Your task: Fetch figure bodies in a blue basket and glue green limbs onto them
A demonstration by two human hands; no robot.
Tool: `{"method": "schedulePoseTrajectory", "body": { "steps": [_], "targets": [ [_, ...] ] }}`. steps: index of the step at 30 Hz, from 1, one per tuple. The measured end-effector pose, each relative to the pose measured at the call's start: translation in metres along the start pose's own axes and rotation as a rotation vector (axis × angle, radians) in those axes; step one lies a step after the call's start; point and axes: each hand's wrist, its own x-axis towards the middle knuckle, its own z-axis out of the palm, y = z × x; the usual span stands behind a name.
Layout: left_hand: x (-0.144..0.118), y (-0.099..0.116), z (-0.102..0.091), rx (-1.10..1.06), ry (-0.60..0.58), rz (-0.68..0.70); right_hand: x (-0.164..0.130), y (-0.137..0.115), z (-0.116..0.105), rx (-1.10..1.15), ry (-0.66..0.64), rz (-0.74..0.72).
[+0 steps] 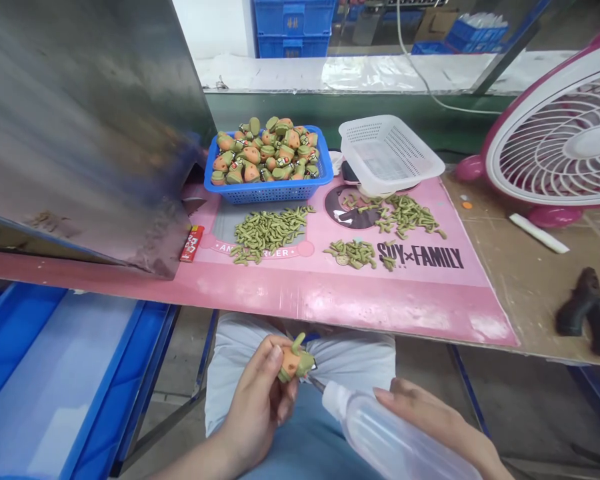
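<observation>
Left hand [260, 400]: curled shut around a small orange-and-green figure [295, 361], which is pinched between thumb and fingertips above the lap.
Right hand [430, 417]: wrapped around a clear squeeze bottle [380, 433]; its thin nozzle is pointed at the figure's underside, just beside the left fingers.
Pink mat [330, 287]: loose green pieces [267, 230] are scattered on it.
Blue basket [270, 190]: heaped with similar figures.
White basket [387, 150]: set to the right, beside the fan [565, 143].
</observation>
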Motion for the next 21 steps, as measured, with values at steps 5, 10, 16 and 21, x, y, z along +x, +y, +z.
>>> {"method": "schedulePoseTrajectory", "body": {
  "steps": [5, 10, 16, 21],
  "targets": [
    [-0.002, -0.001, -0.002, -0.008, 0.000, -0.001, 0.009, -0.003, 0.008, -0.125, 0.050, -0.280],
    [-0.002, -0.001, -0.001, 0.003, -0.017, 0.008, 0.012, -0.012, 0.009, -0.196, 0.102, -0.363],
    [-0.002, -0.002, -0.003, 0.002, -0.020, 0.004, 0.014, -0.015, 0.001, -0.200, -0.030, -0.354],
    [-0.001, -0.002, -0.002, -0.002, -0.025, -0.002, 0.016, -0.017, 0.003, -0.208, -0.019, -0.363]
  ]
}}
